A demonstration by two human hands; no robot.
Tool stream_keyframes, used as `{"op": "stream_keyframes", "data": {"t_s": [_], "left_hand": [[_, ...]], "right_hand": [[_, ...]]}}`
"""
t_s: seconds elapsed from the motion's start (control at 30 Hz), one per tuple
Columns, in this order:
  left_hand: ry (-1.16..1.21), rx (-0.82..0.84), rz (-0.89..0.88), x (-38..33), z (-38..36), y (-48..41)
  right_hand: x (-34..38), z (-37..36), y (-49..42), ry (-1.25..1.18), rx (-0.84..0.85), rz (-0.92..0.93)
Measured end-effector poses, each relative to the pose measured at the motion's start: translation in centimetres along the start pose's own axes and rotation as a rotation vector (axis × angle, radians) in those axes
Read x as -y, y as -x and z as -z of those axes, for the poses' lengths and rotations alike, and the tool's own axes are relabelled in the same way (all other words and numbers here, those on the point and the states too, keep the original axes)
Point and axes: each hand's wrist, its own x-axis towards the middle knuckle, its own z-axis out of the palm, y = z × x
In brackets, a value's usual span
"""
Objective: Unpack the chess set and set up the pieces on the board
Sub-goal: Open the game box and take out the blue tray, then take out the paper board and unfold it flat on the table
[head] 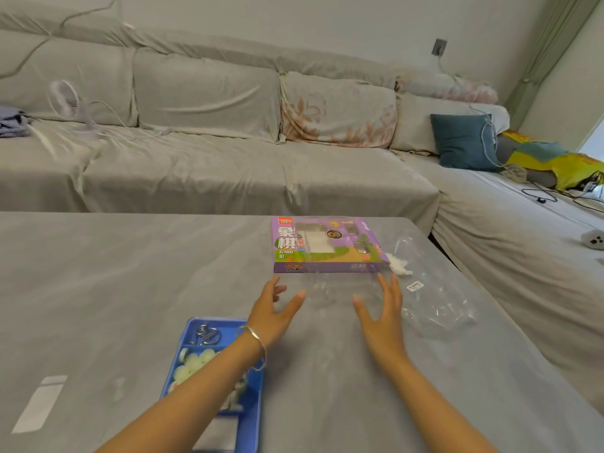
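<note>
Tray [253,416], blue, sits nearest, on the near side of the box [327,245], under the left arm. Left hand [273,310] and right hand [380,317] reach out just short of the box, palms facing, fingers spread, gripping nothing. Box lies flat on the table [98,289]. Clear bag [434,302] lies right of the box.
</note>
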Motion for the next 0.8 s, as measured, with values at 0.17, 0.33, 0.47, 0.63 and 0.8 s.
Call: {"op": "stream_keyframes", "data": {"t_s": [0.17,0.33,0.47,0.63,0.8], "left_hand": [[-0.277,0.023,-0.133,3.1,7.4,4.1],[-0.711,0.177,-0.105,6.0,12.4,8.2],[-0.576,0.188,-0.132,7.0,13.2,11.2],[-0.454,0.122,-0.091,7.6,14.5,13.6],[-0.402,0.06,-0.09,8.0,14.6,14.4]], "right_hand": [[3.3,-3.1,6.6,-0.092,0.19,-0.024],[5.8,-7.6,12.6,-0.156,0.493,-0.17],[6.9,-10.2,15.9,-0.005,0.533,-0.099],[8.0,-11.0,17.3,0.03,0.264,-0.186],[8.2,-10.5,17.2,0.182,0.292,-0.14]]}}
